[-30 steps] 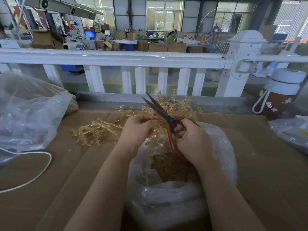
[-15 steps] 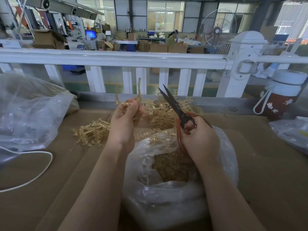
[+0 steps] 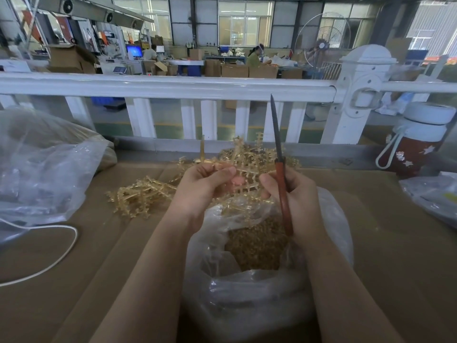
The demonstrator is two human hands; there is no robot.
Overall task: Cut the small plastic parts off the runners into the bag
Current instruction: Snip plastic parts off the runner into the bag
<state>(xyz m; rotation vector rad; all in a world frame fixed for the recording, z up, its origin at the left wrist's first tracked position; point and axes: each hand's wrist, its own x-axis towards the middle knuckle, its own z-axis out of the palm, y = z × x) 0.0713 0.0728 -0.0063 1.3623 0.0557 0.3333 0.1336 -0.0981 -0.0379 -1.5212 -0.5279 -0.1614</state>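
My left hand (image 3: 205, 186) pinches a yellowish translucent runner (image 3: 243, 174) with small parts on it, held above the clear plastic bag (image 3: 247, 288). My right hand (image 3: 294, 199) grips red-handled scissors (image 3: 279, 169), blades together and pointing straight up, just right of the runner. Its fingertips also touch the runner's right end. The bag stands open below both hands, with a heap of cut small parts (image 3: 257, 243) inside. A pile of more runners (image 3: 141, 196) lies on the cardboard to the left and behind my hands.
Brown cardboard (image 3: 86, 268) covers the table. A large clear bag (image 3: 42, 169) and a white cable (image 3: 49, 266) lie at left. A red bottle with a white lid (image 3: 418, 142) stands at right, above another plastic bag (image 3: 432, 194). A white railing (image 3: 173, 85) runs behind.
My left hand lifted a runner from the pile and brought it over the bag. The scissors closed and swung from tilted left to upright as my right hand turned toward the runner.
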